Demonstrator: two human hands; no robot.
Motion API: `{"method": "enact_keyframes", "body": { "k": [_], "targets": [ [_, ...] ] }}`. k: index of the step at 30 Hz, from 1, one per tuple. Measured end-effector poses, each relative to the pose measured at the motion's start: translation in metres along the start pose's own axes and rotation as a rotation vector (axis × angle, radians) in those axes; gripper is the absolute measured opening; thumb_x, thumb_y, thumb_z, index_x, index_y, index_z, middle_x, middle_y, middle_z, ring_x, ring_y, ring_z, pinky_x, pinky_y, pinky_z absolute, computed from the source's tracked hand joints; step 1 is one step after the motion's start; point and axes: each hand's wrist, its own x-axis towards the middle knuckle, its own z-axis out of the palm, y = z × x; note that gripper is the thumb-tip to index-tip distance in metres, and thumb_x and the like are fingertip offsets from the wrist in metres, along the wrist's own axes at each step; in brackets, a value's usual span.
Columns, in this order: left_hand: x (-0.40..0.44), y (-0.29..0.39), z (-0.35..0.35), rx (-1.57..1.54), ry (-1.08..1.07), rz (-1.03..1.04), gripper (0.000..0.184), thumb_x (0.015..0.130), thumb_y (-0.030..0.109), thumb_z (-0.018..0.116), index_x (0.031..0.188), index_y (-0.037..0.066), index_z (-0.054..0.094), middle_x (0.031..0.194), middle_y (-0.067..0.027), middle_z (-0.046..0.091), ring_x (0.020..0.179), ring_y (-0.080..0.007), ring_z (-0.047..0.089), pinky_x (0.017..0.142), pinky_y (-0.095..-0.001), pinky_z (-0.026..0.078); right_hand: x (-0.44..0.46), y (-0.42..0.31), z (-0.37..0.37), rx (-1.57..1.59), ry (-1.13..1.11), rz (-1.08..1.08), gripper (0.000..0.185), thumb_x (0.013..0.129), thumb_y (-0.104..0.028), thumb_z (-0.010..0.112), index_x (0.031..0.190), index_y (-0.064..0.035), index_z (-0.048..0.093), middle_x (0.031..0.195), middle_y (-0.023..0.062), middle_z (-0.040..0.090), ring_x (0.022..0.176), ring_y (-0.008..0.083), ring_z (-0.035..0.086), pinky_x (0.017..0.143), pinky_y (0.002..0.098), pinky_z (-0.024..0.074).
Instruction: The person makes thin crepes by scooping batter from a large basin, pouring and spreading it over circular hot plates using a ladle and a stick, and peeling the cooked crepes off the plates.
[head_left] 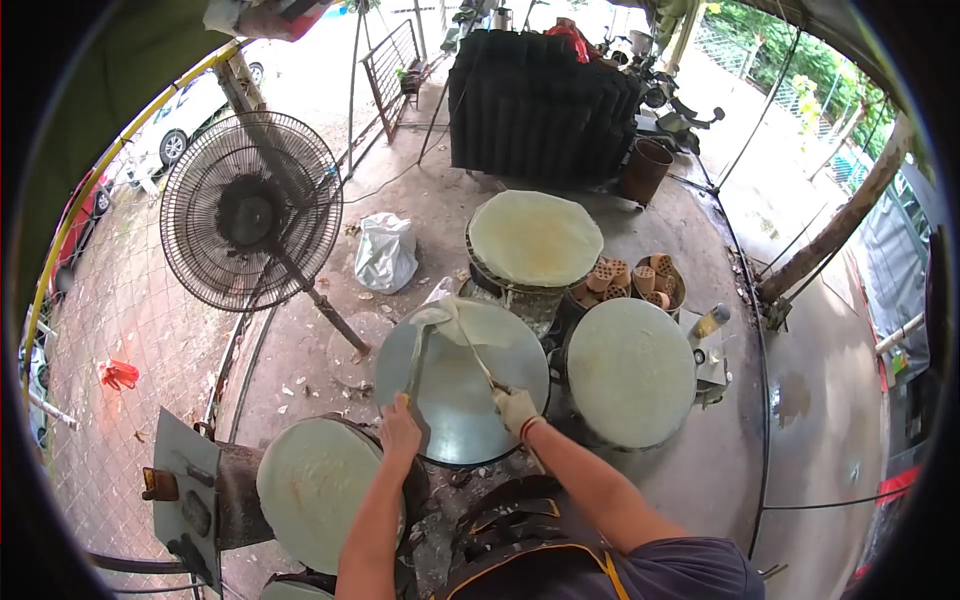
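Before me is a round grey metal griddle (480,400). My left hand (401,432) is bare and closed around the yellowish end of a long flat spatula (417,362), over the griddle's left side. My right hand (515,411), in a pale glove, grips a thin stick (481,362) that slants up and left. A limp, pale thin sheet (452,322) hangs over the far ends of both tools, above the griddle's far edge. Pale flat sheets cover the griddles around it: one sheet at the back (536,238), another at right (631,372) and one at left (322,492).
A large fan (250,212) stands at left, its pole reaching near the griddle. Behind are a white plastic bag (386,253) and a dark-draped table (545,105). Brown perforated briquettes (607,280) sit between the right and back griddles. A bottle (711,321) stands at right.
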Motion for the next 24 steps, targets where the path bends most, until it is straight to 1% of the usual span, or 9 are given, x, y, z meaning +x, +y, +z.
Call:
{"method": "enact_keyframes", "body": {
  "k": [4,7,8,11,12,15,16,20,24],
  "targets": [
    [-0.006,-0.013,-0.018,0.045,0.023,-0.021,0.055,0.078,0.003,0.050,0.132,0.015,0.041,0.098,-0.0212,0.048,0.087,-0.0385,0.055,0.072,-0.0462,0.045,0.013,0.029,-0.021,0.138,0.182,-0.313,0.034,0.085,-0.024,0.057,0.113,-0.0071,0.061,0.084,0.0092,0.066,0.071,0.0147,0.059,0.067,0.0254,0.0468],
    [-0.016,-0.026,-0.022,0.050,0.047,-0.007,0.057,0.077,0.002,0.050,0.131,0.017,0.044,0.096,-0.0185,0.047,0.087,-0.0373,0.054,0.071,-0.0452,0.045,-0.001,0.013,-0.002,-0.526,0.280,-0.264,0.034,0.086,-0.024,0.056,0.114,-0.0062,0.061,0.092,0.0086,0.068,0.081,0.0162,0.061,0.072,0.0284,0.0468],
    [-0.021,-0.028,-0.023,0.049,0.043,-0.004,0.057,0.077,0.001,0.050,0.131,0.018,0.044,0.095,-0.0179,0.046,0.087,-0.0371,0.054,0.070,-0.0452,0.045,0.033,0.031,0.001,-0.562,0.159,-0.444,0.035,0.085,-0.025,0.058,0.116,-0.0092,0.060,0.084,0.0067,0.068,0.075,0.0137,0.061,0.067,0.0292,0.0472],
    [-0.032,-0.038,-0.032,0.029,0.050,-0.034,0.058,0.075,0.000,0.051,0.130,0.020,0.046,0.092,-0.0165,0.045,0.083,-0.0362,0.054,0.069,-0.0447,0.045,-0.006,-0.029,-0.012,-0.163,-0.138,0.010,0.028,0.088,-0.021,0.052,0.113,-0.0156,0.064,0.088,0.0082,0.066,0.077,0.0118,0.060,0.068,0.0243,0.0463],
    [-0.037,-0.044,-0.034,0.018,0.052,-0.055,0.058,0.075,0.000,0.051,0.130,0.020,0.047,0.091,-0.0161,0.045,0.082,-0.0358,0.054,0.068,-0.0444,0.045,0.027,0.011,-0.027,-0.193,-0.129,-0.262,0.028,0.088,-0.021,0.054,0.112,-0.0132,0.064,0.081,0.0046,0.065,0.069,0.0080,0.057,0.062,0.0228,0.0444],
    [-0.049,-0.053,-0.043,0.044,0.044,-0.128,0.060,0.075,0.000,0.051,0.130,0.024,0.047,0.089,-0.0149,0.044,0.078,-0.0336,0.054,0.067,-0.0435,0.045,0.054,0.048,-0.028,-0.027,0.165,-0.268,0.028,0.087,-0.021,0.056,0.112,-0.0097,0.063,0.074,0.0005,0.060,0.059,0.0060,0.051,0.055,0.0212,0.0405],
    [-0.052,-0.059,-0.039,0.066,0.068,-0.103,0.060,0.075,0.000,0.052,0.129,0.025,0.048,0.088,-0.0145,0.044,0.077,-0.0331,0.054,0.066,-0.0430,0.045,0.042,0.038,-0.017,-0.389,0.205,-0.458,0.028,0.087,-0.019,0.056,0.111,-0.0070,0.063,0.069,-0.0022,0.056,0.054,0.0048,0.045,0.051,0.0205,0.0378],
    [-0.073,-0.062,-0.036,0.104,0.083,-0.116,0.058,0.075,0.001,0.053,0.127,0.025,0.049,0.086,-0.0131,0.044,0.072,-0.0320,0.054,0.062,-0.0417,0.044,0.001,-0.042,-0.003,-0.210,-0.275,-0.018,0.028,0.084,-0.020,0.060,0.110,-0.0088,0.065,0.067,-0.0027,0.055,0.054,0.0037,0.044,0.052,0.0191,0.0374],
    [-0.096,-0.064,-0.046,0.094,0.116,-0.161,0.055,0.075,0.002,0.053,0.127,0.023,0.050,0.086,-0.0128,0.045,0.069,-0.0328,0.054,0.059,-0.0415,0.044,0.043,0.002,-0.043,-0.196,-0.030,-0.214,0.029,0.084,-0.022,0.058,0.110,-0.0104,0.065,0.069,-0.0013,0.058,0.056,0.0030,0.046,0.053,0.0185,0.0377]
  ]
}}
